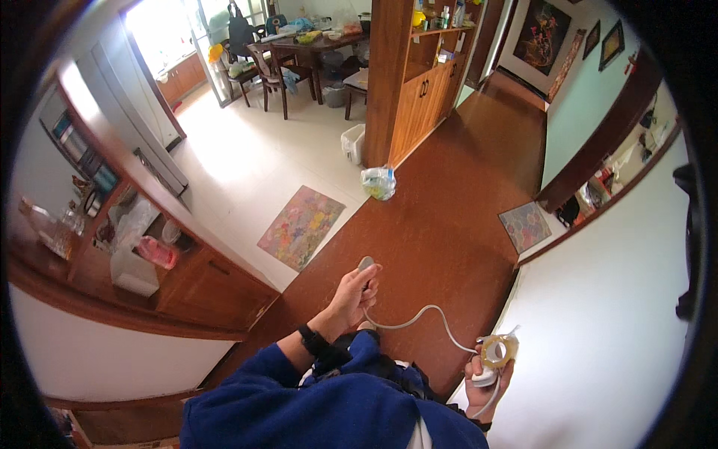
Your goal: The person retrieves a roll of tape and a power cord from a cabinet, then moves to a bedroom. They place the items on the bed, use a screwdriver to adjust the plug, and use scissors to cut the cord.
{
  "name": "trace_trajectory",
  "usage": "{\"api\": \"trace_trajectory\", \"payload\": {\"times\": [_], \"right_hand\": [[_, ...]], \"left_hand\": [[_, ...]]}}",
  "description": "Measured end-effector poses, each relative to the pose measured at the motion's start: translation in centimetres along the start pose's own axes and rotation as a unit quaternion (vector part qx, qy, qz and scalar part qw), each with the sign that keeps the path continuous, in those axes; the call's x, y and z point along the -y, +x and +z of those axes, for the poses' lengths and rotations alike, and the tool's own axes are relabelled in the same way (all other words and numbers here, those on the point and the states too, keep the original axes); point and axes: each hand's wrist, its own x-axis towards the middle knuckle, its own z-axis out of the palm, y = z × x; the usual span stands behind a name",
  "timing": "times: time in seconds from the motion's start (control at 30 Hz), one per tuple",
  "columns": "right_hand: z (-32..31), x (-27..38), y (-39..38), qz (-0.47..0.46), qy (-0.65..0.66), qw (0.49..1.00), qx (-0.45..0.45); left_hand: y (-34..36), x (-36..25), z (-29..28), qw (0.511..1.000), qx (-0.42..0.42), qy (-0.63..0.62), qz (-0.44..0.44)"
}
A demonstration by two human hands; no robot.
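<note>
My left hand (350,298) is closed round a grey, rounded object (366,263), whose tip pokes out above the fingers. I cannot make out its kind. A pale cable (430,307) comes from beneath that hand and arcs across to my right hand (479,393). There, by the white wall, the fingers grip a roll of yellowish tape (511,346) together with a small white rounded object (485,378). More cable hangs down over the right palm. Part of what each hand holds is hidden by the fingers.
Reddish-brown floor (449,224) runs ahead into a hallway. On it sits a tied plastic bag (378,183), near a wooden cabinet (419,112). Floral mats (302,227) lie beside the walkway. A wooden shelf unit (217,288) stands left, a white wall (591,322) right.
</note>
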Motion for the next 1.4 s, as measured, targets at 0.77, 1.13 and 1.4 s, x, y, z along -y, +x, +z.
{"api": "trace_trajectory", "payload": {"times": [0.77,1.13,1.4], "right_hand": [[-3.5,32.5,69.1,-0.007,0.033,0.994,-0.103],[-7.6,50.4,96.6,-0.102,0.132,0.984,0.055],[-13.5,62.4,113.9,-0.193,0.161,0.967,0.043]], "left_hand": [[66.7,-5.4,23.3,0.976,-0.181,0.067,0.106],[103.0,-9.1,28.8,0.992,-0.103,-0.023,0.070],[130.0,-12.3,40.3,0.995,0.028,-0.074,0.058]]}}
